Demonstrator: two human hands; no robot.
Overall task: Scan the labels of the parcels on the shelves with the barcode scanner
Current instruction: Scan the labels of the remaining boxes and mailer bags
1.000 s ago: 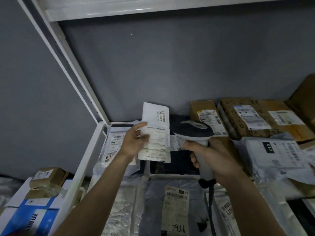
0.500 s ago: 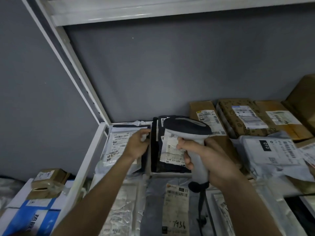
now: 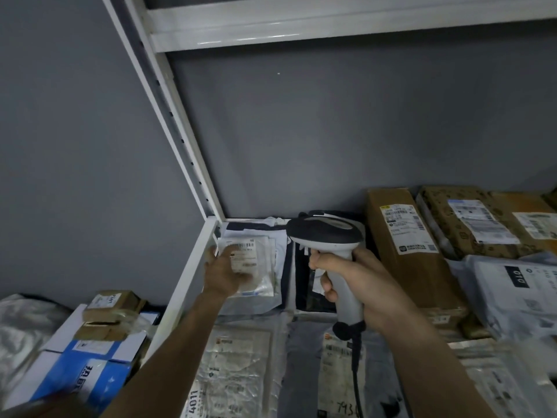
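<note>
My right hand (image 3: 358,282) grips the handle of a grey and black barcode scanner (image 3: 324,233), whose head points left over the shelf's back left corner. My left hand (image 3: 224,274) holds a clear plastic parcel (image 3: 256,267) with a white barcode label, lifted a little off the stack of mailer bags (image 3: 278,236) in that corner. A black bag parcel (image 3: 304,285) lies beneath the scanner. To the right stand a tall brown box (image 3: 404,236) and further labelled cardboard boxes (image 3: 470,218). A grey bag (image 3: 512,285) with a label lies at right.
The white shelf frame (image 3: 193,267) runs along the left, with its slanted upright (image 3: 168,110) and an upper shelf (image 3: 331,22) overhead. Flat bag parcels (image 3: 238,366) cover the shelf's front. Outside the frame at left sit a blue and white box (image 3: 78,375) and small brown boxes (image 3: 111,306).
My left hand let go of the white-labelled parcel it held up, moved left to the corner stack and now holds a clear plastic parcel. The scanner swung left with my right hand.
</note>
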